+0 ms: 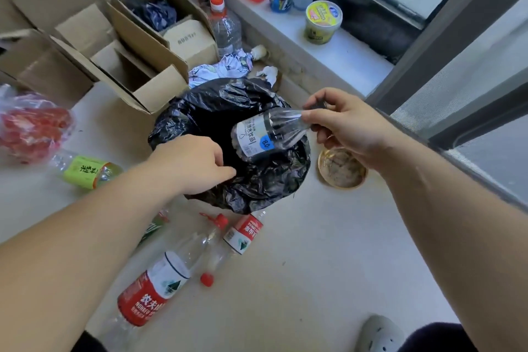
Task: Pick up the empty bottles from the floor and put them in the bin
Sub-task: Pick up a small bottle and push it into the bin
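A bin lined with a black bag [268,183] stands on the floor in the middle of the view. My right hand [347,126] grips the neck of a clear bottle with a blue dot label [257,137], which hangs tilted over the bin's mouth. My left hand [197,163] pinches the near rim of the black bag. On the floor nearer to me lie a large red-label bottle [154,286], a small red-label bottle [243,234] and a clear bottle with a red cap [210,260]. A green-label bottle [85,171] lies at the left.
Open cardboard boxes [137,66] stand behind the bin. A red plastic bag [31,128] lies far left, a round gold tin [341,168] right of the bin. A window ledge [343,57] carries a cup and containers. A tall bottle [225,28] stands by the boxes. A grey shoe [377,334] shows at the bottom.
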